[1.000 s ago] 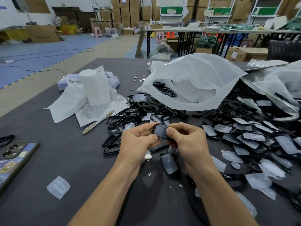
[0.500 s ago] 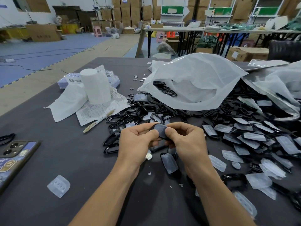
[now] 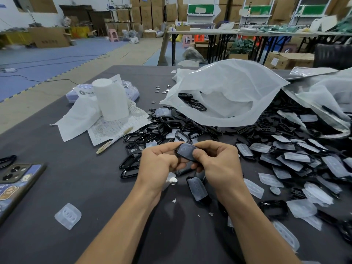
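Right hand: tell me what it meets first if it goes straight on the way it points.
The right hand points forward and leftward. It pinches the dark fob shell, so it would likely meet the left hand first, which grips the same shell; beyond lies the pile of black frames.

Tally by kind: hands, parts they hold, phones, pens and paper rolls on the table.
2 hands: left hand, right hand
1 black part, pinched by both
1 phone
1 pen
1 paper roll
Total: 6
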A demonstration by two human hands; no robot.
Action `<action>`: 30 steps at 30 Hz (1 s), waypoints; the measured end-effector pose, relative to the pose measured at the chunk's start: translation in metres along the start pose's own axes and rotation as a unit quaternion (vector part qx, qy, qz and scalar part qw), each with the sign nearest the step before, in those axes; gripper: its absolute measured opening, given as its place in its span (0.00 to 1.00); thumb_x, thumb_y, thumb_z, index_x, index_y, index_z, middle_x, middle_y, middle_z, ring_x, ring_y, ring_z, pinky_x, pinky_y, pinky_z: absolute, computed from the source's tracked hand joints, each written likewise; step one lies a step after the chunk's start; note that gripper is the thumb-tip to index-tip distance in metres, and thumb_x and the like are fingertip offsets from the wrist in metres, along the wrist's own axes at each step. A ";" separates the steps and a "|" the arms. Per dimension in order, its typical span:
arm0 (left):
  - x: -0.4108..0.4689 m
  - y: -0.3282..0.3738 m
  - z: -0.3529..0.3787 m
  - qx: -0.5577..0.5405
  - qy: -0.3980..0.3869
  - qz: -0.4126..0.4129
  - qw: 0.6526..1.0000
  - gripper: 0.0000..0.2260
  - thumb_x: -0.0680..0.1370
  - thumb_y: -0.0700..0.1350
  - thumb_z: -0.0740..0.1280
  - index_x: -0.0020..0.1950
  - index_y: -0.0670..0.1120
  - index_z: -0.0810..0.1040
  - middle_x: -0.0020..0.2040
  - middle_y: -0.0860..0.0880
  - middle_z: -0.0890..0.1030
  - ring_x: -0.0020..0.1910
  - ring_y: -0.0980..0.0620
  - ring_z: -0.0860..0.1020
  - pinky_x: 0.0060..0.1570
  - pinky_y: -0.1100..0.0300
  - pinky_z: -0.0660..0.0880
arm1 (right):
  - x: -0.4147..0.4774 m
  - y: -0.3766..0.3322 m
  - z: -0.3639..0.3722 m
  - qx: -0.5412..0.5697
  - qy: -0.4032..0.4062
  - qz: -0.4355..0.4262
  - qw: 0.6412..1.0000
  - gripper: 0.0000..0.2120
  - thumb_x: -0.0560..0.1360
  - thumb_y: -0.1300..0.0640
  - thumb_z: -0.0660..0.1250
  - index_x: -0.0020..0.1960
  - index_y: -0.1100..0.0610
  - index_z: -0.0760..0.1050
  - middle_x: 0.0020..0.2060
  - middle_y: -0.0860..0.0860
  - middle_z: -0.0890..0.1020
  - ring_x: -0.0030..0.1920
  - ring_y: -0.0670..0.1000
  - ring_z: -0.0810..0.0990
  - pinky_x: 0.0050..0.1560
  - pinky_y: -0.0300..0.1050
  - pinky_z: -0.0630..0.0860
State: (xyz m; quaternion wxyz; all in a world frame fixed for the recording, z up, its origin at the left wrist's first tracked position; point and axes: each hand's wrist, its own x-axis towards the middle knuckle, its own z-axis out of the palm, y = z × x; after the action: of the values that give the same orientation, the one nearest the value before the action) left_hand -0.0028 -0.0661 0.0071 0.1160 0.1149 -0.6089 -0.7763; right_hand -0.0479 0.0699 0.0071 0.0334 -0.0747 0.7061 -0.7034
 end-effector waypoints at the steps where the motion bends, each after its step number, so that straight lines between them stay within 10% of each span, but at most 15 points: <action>1: 0.000 0.000 0.000 0.004 -0.005 0.001 1.000 0.22 0.65 0.26 0.60 0.49 0.39 0.88 0.46 0.34 0.86 0.43 0.39 0.87 0.47 0.54 0.85 | 0.000 0.000 0.000 -0.002 0.002 -0.003 1.000 0.11 0.76 0.69 0.72 0.40 0.56 0.85 0.33 0.55 0.86 0.28 0.49 0.80 0.30 0.43 0.76; 5: -0.002 -0.001 0.003 0.057 0.023 0.033 0.998 0.11 0.78 0.30 0.68 0.49 0.41 0.88 0.41 0.39 0.87 0.36 0.47 0.86 0.41 0.59 0.83 | -0.001 0.002 -0.002 -0.014 0.008 -0.013 1.000 0.10 0.75 0.68 0.73 0.41 0.54 0.86 0.33 0.53 0.86 0.28 0.48 0.80 0.31 0.41 0.76; 18: -0.002 -0.004 0.003 0.143 0.074 0.060 0.985 0.12 0.71 0.37 0.69 0.43 0.51 0.89 0.37 0.45 0.87 0.37 0.41 0.86 0.44 0.46 0.85 | -0.002 0.002 0.001 0.004 0.017 -0.023 1.000 0.15 0.74 0.71 0.71 0.38 0.53 0.85 0.30 0.53 0.85 0.25 0.48 0.78 0.28 0.39 0.75; 23: -0.002 -0.005 0.003 0.188 0.072 0.101 0.974 0.09 0.75 0.43 0.74 0.41 0.57 0.89 0.32 0.50 0.86 0.27 0.53 0.81 0.30 0.62 0.76 | -0.002 0.001 0.000 -0.006 -0.015 -0.041 0.999 0.15 0.74 0.73 0.71 0.39 0.55 0.85 0.32 0.54 0.86 0.27 0.47 0.79 0.30 0.37 0.75; 30: -0.001 -0.006 0.004 0.198 0.062 0.107 0.972 0.14 0.77 0.37 0.74 0.40 0.56 0.89 0.29 0.44 0.84 0.25 0.51 0.78 0.26 0.58 0.75 | -0.002 0.002 0.001 -0.042 -0.004 -0.041 0.998 0.10 0.74 0.65 0.73 0.38 0.52 0.85 0.31 0.51 0.85 0.27 0.47 0.79 0.31 0.42 0.76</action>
State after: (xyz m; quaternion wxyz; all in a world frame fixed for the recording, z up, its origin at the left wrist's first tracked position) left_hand -0.0037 -0.0605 0.0027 0.2111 0.1177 -0.7510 -0.6145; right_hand -0.0462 0.0695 0.0046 0.0040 -0.1079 0.7311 -0.6736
